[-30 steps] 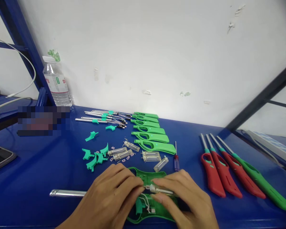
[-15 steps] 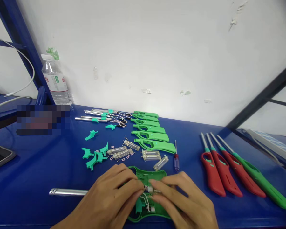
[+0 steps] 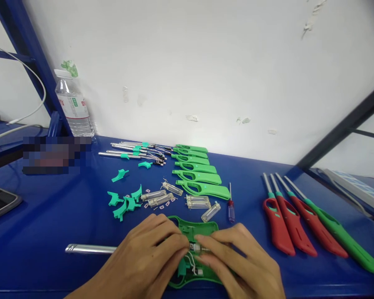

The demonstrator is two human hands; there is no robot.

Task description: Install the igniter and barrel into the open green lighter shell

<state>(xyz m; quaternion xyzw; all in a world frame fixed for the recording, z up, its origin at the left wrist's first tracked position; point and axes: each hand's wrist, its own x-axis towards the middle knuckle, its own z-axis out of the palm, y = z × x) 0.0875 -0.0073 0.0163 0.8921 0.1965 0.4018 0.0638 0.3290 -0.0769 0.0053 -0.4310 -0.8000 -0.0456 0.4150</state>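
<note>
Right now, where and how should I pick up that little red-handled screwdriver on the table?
Pinch the small screwdriver by its red handle, the thicker near end, coming from above. It lies flat on the blue table, its thin shaft pointing away. The clear tube lies close on its left, so keep your fingers narrow.

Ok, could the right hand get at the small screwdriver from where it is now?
Probably yes. The small screwdriver lies flat on the blue table just beyond the right hand, with bare surface between them. The hand would first have to let go of the open green lighter shell.
</note>
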